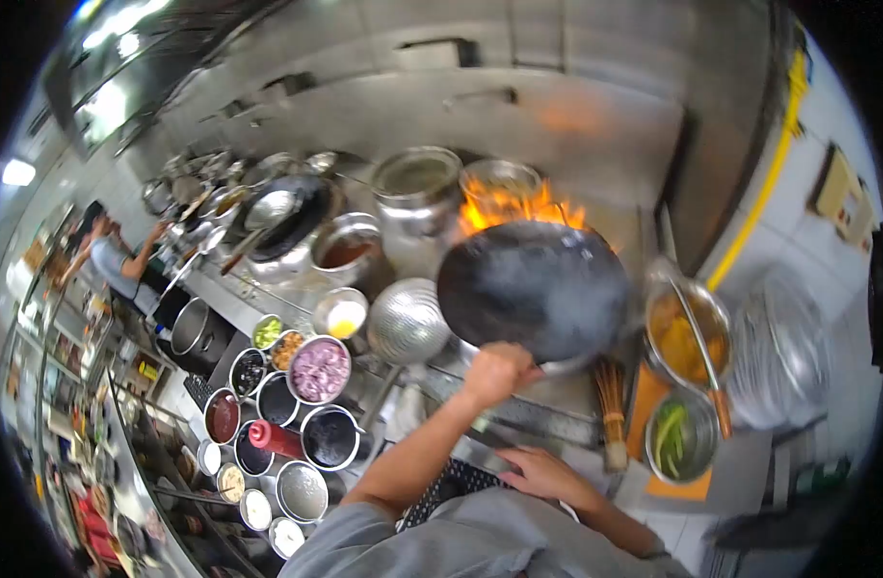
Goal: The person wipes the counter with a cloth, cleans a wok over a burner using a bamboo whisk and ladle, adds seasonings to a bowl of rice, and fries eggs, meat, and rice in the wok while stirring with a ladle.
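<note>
My left hand is closed around the near edge or handle of a black wok; the exact grip point is hidden by the fingers. The wok sits tilted over the burner, smoke drifts across its dark inside, and orange flames rise behind its far rim. Low against my apron, my right hand hangs with its fingers stretched out, holding nothing. A bamboo wok brush stands to the right of the wok. On the left, a perforated metal strainer lies beside the wok.
Several seasoning pots, one with chopped purple onion, crowd the left, with a red squeeze bottle among them. At right stand a pot of orange-yellow food with a ladle and a bowl of green vegetables. A co-worker stands far left.
</note>
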Demonstrator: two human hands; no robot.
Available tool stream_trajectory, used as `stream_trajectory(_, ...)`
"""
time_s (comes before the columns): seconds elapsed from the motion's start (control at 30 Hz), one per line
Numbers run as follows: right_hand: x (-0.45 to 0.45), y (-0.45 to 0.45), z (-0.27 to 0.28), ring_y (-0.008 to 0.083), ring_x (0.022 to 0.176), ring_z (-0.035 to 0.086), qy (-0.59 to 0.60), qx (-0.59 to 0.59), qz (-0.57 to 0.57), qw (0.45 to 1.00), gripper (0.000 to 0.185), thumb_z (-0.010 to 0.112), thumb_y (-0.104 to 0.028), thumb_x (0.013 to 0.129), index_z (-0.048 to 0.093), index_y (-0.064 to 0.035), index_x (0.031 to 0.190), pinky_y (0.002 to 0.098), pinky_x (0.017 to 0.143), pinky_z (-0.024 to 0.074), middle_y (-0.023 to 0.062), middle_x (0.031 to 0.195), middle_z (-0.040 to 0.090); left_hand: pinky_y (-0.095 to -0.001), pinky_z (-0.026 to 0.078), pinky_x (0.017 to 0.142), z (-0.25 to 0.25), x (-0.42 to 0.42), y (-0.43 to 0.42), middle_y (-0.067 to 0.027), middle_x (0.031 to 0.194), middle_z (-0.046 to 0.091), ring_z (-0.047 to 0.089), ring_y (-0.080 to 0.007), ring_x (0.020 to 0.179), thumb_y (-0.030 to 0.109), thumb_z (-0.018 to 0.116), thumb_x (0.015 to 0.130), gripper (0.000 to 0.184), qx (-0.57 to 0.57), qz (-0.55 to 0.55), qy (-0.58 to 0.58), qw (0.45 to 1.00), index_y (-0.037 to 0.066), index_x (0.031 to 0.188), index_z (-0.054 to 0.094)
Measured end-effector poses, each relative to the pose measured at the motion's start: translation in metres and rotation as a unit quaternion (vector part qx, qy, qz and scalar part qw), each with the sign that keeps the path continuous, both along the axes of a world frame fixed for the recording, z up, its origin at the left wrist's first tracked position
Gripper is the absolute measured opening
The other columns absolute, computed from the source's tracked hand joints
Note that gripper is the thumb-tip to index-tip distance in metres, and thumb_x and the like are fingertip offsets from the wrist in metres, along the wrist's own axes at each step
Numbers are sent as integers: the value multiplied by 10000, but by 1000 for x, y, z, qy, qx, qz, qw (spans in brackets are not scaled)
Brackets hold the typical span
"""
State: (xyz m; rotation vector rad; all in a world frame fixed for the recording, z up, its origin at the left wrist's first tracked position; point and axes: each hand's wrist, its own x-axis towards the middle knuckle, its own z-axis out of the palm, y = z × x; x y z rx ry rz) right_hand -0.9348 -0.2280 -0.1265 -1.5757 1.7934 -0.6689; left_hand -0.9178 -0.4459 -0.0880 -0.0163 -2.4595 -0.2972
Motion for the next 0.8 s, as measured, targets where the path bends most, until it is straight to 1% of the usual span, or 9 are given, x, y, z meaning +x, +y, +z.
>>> stream_trajectory(0.17, -7, -13, -14, 387, 1072, 611, 5, 35, 91, 995, 462, 608, -306, 912, 561, -68, 1305, 445, 933, 492, 214, 1162, 630, -425, 483, 628, 0, -16, 6, -95, 676, 561, 604, -297, 681, 364, 747, 756, 346, -10, 33, -53, 998, 79, 673, 569)
stream_trajectory(0.3, 3, -23, -47, 378, 1060, 620, -48, -29, 149, 987, 465, 637, -286, 893, 564, -70, 1298, 446, 911, 497, 213, 1147, 635, -422, 485, 694, 5, -20, 13, -102, 764, 577, 601, -303, 779, 317, 750, 750, 285, 33, 58, -76, 995, 72, 741, 605)
stream_trajectory(0.37, 11, -31, -33, 368, 1020, 642, -46, 21, 210, 976, 461, 662, -261, 878, 572, -70, 1288, 438, 880, 511, 204, 1129, 644, -459, 451, 901, -9, -7, 22, -137, 1022, 586, 547, -340, 1039, 237, 793, 684, 340, 128, 104, -89, 982, 76, 941, 641)
stream_trajectory(0.4, 16, -35, -26, 353, 975, 659, -56, 60, 230, 970, 458, 680, -239, 866, 579, -66, 1277, 425, 845, 522, 197, 1115, 650, -495, 403, 1005, -19, 9, 29, -164, 1189, 548, 491, -376, 1177, 223, 831, 635, 554, 104, 84, 89, 987, 80, 1126, 618)
stream_trajectory(0.43, 22, -37, -23, 339, 929, 676, -60, 100, 245, 962, 455, 697, -216, 853, 586, -61, 1266, 412, 811, 533, 189, 1101, 656, -520, 350, 1070, -6, 33, 37, -191, 1291, 492, 442, -398, 1258, 230, 846, 627, 717, 117, 75, 98, 985, 85, 1265, 553)
stream_trajectory(0.5, 39, -35, -34, 297, 864, 696, -24, 145, 271, 951, 450, 715, -196, 840, 600, -50, 1249, 380, 771, 545, 169, 1055, 676, -530, 339, 1079, -13, 83, 65, -191, 1315, 466, 428, -395, 1271, 203, 818, 677, 700, 132, 168, 85, 973, 77, 1300, 524)
stream_trajectory(0.63, 71, -32, -53, 267, 874, 701, -58, 222, 302, 925, 469, 732, -216, 828, 611, -47, 1249, 362, 782, 546, 163, 1007, 700, -462, 391, 1058, -58, 226, 119, -200, 1300, 503, 471, -395, 1247, 158, 782, 730, 620, 303, 335, -25, 892, 69, 1292, 537)
stream_trajectory(0.67, 84, -35, -48, 265, 876, 702, -56, 224, 330, 915, 471, 734, -217, 826, 613, -49, 1249, 360, 784, 547, 163, 1001, 705, -446, 437, 1012, -67, 267, 135, -200, 1252, 542, 525, -398, 1185, 141, 770, 745, 558, 278, 383, 2, 881, 56, 1257, 566)
stream_trajectory(0.8, 161, -57, -60, 220, 832, 686, -28, 184, 424, 886, 484, 721, -238, 841, 605, -34, 1264, 338, 749, 547, 133, 984, 712, -430, 504, 889, -89, 419, 225, -181, 1142, 602, 600, -378, 1048, 167, 707, 836, 351, 359, 594, -34, 719, 40, 1153, 622)
